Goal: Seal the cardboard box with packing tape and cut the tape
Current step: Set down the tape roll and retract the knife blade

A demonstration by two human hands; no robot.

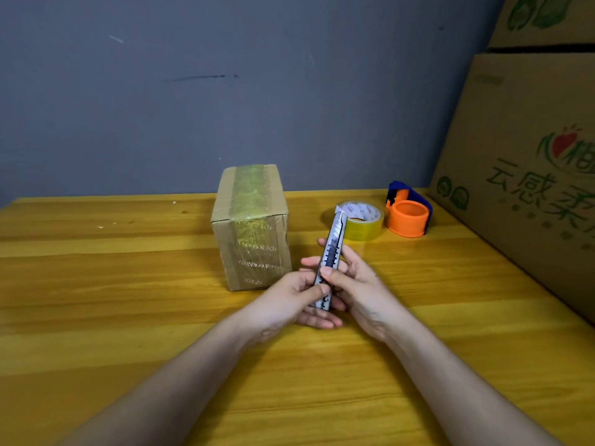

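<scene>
Centre of frame: both your hands grip the utility knife [331,259], blade end pointing up. Your left hand [291,297] pinches its lower end; your right hand [351,284] wraps the handle, thumb on the slider. The taped cardboard box [252,226] stands just behind, tape roll [362,220] and dispenser [409,212] to its right on the table [112,284].

The large carton [528,175] at the right edge of the frame carries green Chinese characters, "云感柔" readable, under a red-and-green fruit logo. The small cardboard box [252,226] at centre shows faint upside-down lettering under its tape, too blurred to read. The tape roll [362,220] has illegible core print.
</scene>
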